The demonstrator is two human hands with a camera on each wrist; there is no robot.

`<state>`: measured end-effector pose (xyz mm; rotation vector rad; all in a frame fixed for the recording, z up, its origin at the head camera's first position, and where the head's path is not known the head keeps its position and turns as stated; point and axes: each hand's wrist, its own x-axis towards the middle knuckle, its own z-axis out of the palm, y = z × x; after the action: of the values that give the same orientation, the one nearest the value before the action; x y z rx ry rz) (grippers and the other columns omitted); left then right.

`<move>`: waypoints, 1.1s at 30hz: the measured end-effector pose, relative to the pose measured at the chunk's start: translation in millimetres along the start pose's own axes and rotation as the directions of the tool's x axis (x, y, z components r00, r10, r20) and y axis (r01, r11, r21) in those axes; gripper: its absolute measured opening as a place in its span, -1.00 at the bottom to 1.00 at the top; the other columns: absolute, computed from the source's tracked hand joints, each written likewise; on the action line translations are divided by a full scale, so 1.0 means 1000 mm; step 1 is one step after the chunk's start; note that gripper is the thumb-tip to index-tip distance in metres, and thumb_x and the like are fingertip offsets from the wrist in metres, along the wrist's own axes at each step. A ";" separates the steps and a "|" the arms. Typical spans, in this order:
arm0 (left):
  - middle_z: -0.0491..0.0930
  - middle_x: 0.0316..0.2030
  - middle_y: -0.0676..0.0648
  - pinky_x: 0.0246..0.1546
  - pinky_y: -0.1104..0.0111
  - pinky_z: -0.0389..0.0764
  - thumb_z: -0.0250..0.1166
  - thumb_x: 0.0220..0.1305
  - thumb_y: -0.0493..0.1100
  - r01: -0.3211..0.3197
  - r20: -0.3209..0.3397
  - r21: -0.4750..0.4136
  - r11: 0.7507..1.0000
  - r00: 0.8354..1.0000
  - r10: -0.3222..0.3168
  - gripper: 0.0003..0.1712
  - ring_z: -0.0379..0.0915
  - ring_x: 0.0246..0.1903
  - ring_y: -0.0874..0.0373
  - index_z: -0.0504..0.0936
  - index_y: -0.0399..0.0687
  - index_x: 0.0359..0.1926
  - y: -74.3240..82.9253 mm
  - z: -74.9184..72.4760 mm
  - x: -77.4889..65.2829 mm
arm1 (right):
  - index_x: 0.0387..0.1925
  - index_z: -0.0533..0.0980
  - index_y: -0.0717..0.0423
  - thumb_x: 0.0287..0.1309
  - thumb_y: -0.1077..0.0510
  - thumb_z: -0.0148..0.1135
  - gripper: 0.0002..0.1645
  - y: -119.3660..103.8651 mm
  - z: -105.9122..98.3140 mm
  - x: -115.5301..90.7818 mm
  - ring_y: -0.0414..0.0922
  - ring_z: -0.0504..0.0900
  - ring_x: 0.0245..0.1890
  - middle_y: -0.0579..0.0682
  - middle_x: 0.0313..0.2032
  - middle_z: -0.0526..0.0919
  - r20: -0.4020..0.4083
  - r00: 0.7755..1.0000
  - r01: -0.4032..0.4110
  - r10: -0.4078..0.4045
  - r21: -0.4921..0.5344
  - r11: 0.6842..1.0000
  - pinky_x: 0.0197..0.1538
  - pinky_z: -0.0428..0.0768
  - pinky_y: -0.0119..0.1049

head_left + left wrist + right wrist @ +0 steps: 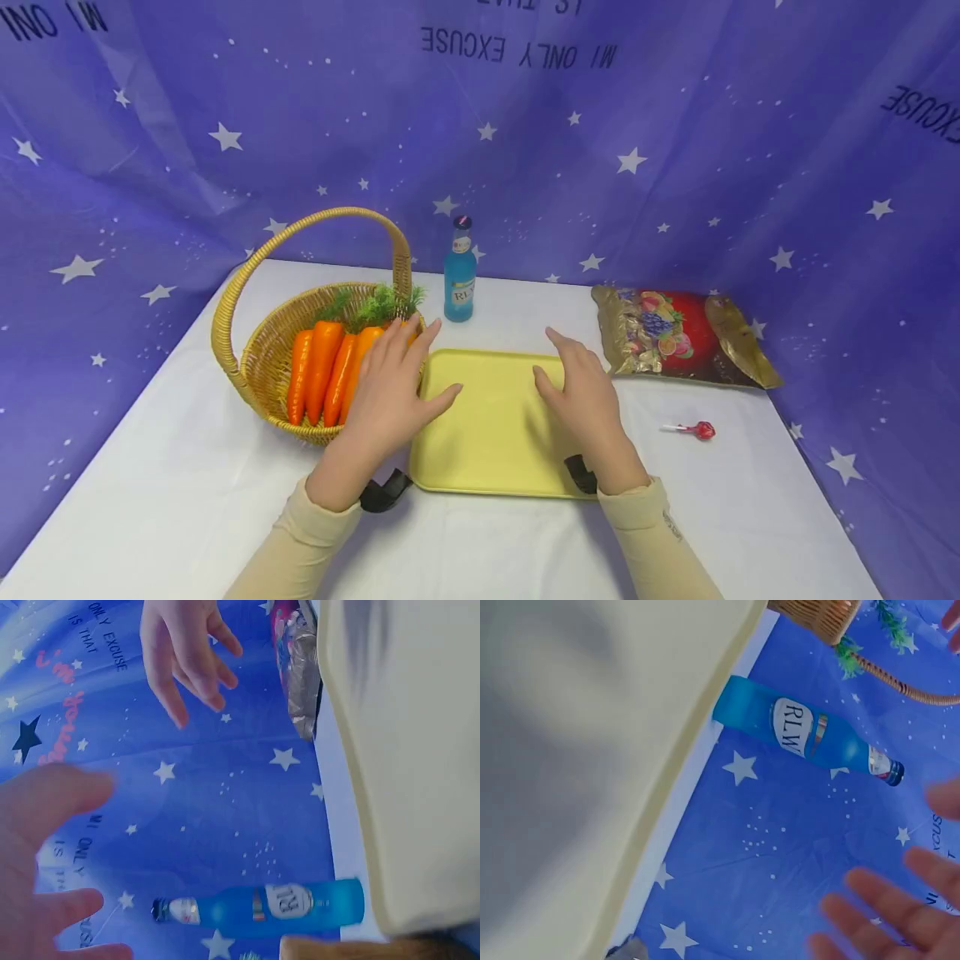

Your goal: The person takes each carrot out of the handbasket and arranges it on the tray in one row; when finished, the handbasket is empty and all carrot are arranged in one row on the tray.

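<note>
Both hands hover over a yellow tray (491, 425) with nothing in their grasp. My left hand (393, 387) is spread at the tray's left side, overlapping the basket's right part in the head view. The wicker basket (258, 358) has a tall handle and holds several orange carrots (322, 367) with green tops (382, 304). Fingers extended, my right hand (588, 400) is above the tray's right side. Behind the tray stands an upright blue bottle (459, 283), also seen in the left wrist view as a blue bottle (262, 909) lettered on its label.
A red and gold fruit-printed bag (675, 337) lies at the back right. In front of it is a red lollipop (703, 430) with a white stick. The white tabletop (150, 492) ends at a purple star-patterned cloth (525, 167).
</note>
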<state>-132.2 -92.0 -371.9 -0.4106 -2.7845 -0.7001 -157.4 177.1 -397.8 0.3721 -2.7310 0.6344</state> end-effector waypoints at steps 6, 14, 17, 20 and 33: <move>0.36 0.23 -0.13 0.16 -0.06 0.26 0.41 0.06 0.03 -0.040 -0.258 -0.118 0.992 0.966 0.008 -0.41 0.22 0.21 -0.12 0.56 -0.03 0.13 -0.016 -0.011 -0.029 | 0.09 0.53 0.09 0.22 0.13 0.23 -0.60 -0.001 0.005 -0.012 0.01 0.62 -0.18 0.04 -0.15 0.66 -0.209 0.966 0.177 -0.155 0.094 0.980 -0.29 0.59 -0.07; 0.37 0.19 -0.23 0.10 -0.13 0.22 0.49 -0.06 -0.13 0.092 -0.393 -0.173 0.981 0.907 -0.154 -0.47 0.19 0.18 -0.24 0.62 -0.16 -0.01 -0.050 -0.007 -0.072 | 0.02 0.57 0.12 0.17 0.17 0.27 -0.65 0.001 0.013 -0.017 -0.03 0.66 -0.29 0.02 -0.27 0.69 -0.270 0.939 0.252 -0.214 0.112 0.961 -0.39 0.59 -0.18; 0.22 0.30 -0.26 0.17 -0.19 0.11 0.55 -0.10 -0.14 0.214 -0.387 -0.211 0.954 0.878 -0.283 -0.36 0.05 0.26 -0.28 0.59 -0.15 0.07 -0.064 0.001 -0.092 | 0.02 0.56 0.10 0.19 0.16 0.25 -0.66 0.000 0.015 -0.017 -0.05 0.66 -0.28 0.01 -0.26 0.69 -0.247 0.950 0.228 -0.193 0.123 0.966 -0.38 0.59 -0.18; 0.12 0.34 -0.29 0.16 -0.22 0.06 0.57 -0.14 -0.17 0.286 -0.399 -0.236 0.929 0.843 -0.361 -0.28 -0.03 0.28 -0.32 0.55 -0.14 0.13 -0.073 0.011 -0.110 | 0.03 0.56 0.08 0.21 0.15 0.22 -0.66 -0.002 0.017 -0.017 -0.07 0.65 -0.27 -0.02 -0.25 0.69 -0.218 0.960 0.208 -0.176 0.131 0.969 -0.38 0.59 -0.19; -0.20 0.47 -0.23 0.23 -0.25 0.08 0.51 0.03 -0.10 0.431 -0.209 -0.482 0.762 0.789 -0.578 -0.05 -0.26 0.43 -0.20 0.24 0.05 0.41 -0.086 0.023 -0.118 | 0.07 0.57 0.04 0.20 0.12 0.27 -0.62 -0.018 0.027 0.000 -0.06 0.64 -0.20 -0.02 -0.12 0.68 -0.114 0.973 0.214 -0.201 0.115 0.970 -0.30 0.60 -0.17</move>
<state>-54.2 -178.3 -463.6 0.4177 -2.3871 -1.3490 -158.7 148.7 -414.1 0.6299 -2.5187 0.7488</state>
